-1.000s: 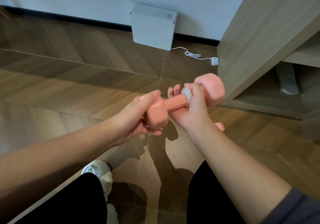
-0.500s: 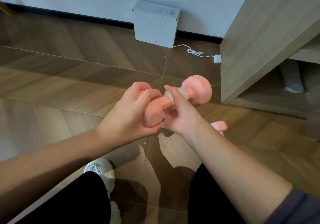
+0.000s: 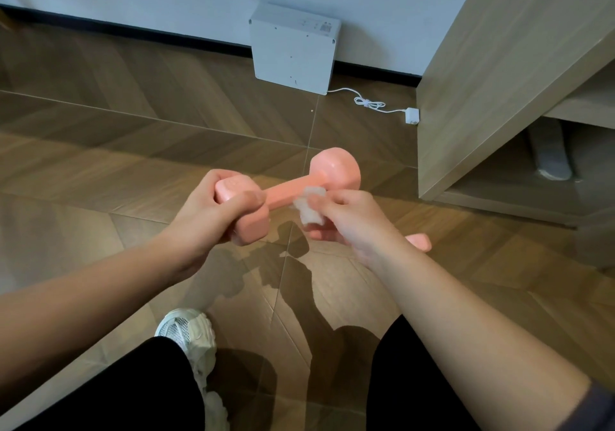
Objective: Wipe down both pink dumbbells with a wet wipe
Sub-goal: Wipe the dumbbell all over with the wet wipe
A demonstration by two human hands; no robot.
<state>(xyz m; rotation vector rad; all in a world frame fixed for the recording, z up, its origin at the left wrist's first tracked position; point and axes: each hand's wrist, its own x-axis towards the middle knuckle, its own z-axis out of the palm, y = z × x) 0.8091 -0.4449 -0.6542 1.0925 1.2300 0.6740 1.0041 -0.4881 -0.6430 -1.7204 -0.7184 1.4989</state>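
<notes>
A pink dumbbell (image 3: 289, 189) is held in the air above the floor, near head at the left, far head pointing up-right. My left hand (image 3: 213, 217) grips its near head, thumb across the top. My right hand (image 3: 349, 221) pinches a crumpled white wet wipe (image 3: 309, 206) against the right end of the handle, beside the far head. A second pink dumbbell (image 3: 419, 241) lies on the floor behind my right wrist, mostly hidden, only one end showing.
A white box (image 3: 293, 47) leans against the wall at the back, with a white cable and plug (image 3: 412, 116) trailing right. A wooden cabinet (image 3: 499, 81) with an open lower shelf stands at the right. My white shoe (image 3: 189, 334) and black trouser legs are below.
My right hand has slid the wipe along the handle toward the far head. The dumbbell has turned in my left hand, whose grip on the near head has shifted.
</notes>
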